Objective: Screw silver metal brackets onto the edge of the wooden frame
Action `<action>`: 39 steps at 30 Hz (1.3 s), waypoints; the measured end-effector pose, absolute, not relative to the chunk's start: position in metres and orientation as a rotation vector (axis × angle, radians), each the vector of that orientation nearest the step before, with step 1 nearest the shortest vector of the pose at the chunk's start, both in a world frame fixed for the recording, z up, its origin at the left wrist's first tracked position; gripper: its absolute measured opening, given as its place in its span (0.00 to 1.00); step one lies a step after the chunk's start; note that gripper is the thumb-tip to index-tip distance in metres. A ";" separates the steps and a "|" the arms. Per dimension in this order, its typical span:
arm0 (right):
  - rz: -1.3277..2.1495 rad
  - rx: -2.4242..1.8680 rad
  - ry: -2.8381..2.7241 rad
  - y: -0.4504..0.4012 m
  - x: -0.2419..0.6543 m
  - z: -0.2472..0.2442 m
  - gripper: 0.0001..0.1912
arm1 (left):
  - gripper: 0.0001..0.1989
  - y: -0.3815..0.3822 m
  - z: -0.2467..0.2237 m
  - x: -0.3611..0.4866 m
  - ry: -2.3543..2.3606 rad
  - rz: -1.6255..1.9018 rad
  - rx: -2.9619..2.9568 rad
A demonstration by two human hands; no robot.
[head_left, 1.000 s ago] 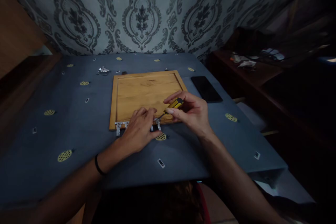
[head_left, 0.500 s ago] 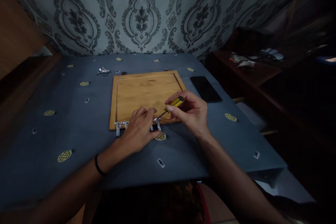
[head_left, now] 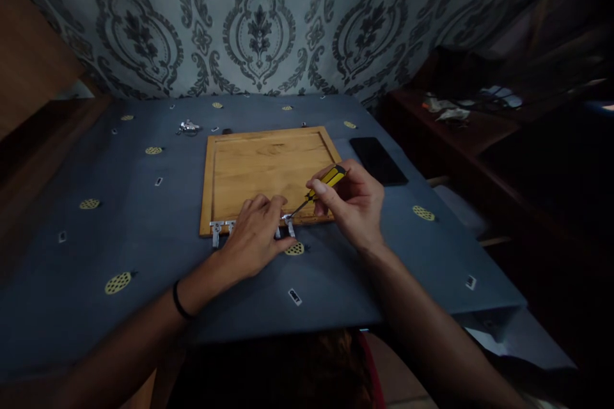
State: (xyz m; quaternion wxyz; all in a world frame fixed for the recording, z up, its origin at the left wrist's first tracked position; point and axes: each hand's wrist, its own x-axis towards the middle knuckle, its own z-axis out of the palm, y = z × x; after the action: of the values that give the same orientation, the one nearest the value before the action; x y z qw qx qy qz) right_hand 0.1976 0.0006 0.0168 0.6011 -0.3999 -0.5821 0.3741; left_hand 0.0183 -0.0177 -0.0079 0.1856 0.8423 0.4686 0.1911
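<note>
A wooden panel (head_left: 273, 169) with a raised frame lies on the table. Several metal hinges (head_left: 216, 234) line its near edge, their arms hanging over the side. My left hand (head_left: 256, 233) is bent over that edge, thumb and index finger around a hinge (head_left: 290, 223) near the middle; the palm covers part of the row. My right hand (head_left: 357, 204) pinches a screwdriver (head_left: 326, 183) by its yellow and black handle. Its thin shaft slants down to the left, with the tip at this same hinge.
A black phone (head_left: 378, 161) lies right of the panel. Small shiny metal parts (head_left: 188, 127) sit at the back left. The blue tablecloth (head_left: 153, 223) has pineapple prints. At the right stands a dark side table (head_left: 460, 131) with clutter; a wooden cabinet (head_left: 38, 45) is at the left.
My right hand has shifted slightly to the right and its fingers have changed position on the screwdriver handle. The left hand and the panel stay almost where they were.
</note>
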 end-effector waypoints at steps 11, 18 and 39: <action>0.867 -0.941 -1.368 0.003 0.196 0.014 0.20 | 0.22 -0.017 -0.009 0.019 1.302 0.560 2.365; 0.882 -0.934 -1.387 0.004 0.198 0.014 0.18 | 0.22 -0.018 -0.007 0.019 1.311 0.543 2.364; 0.698 -0.850 -1.251 -0.001 0.200 0.017 0.19 | 0.23 -0.017 -0.007 0.019 1.310 0.524 2.351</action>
State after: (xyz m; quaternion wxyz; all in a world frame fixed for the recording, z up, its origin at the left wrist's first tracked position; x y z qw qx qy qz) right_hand 0.1998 -0.0014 0.0171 0.6729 -0.3774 -0.5557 0.3099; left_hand 0.0185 -0.0175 -0.0066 0.1986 0.8404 0.4682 0.1873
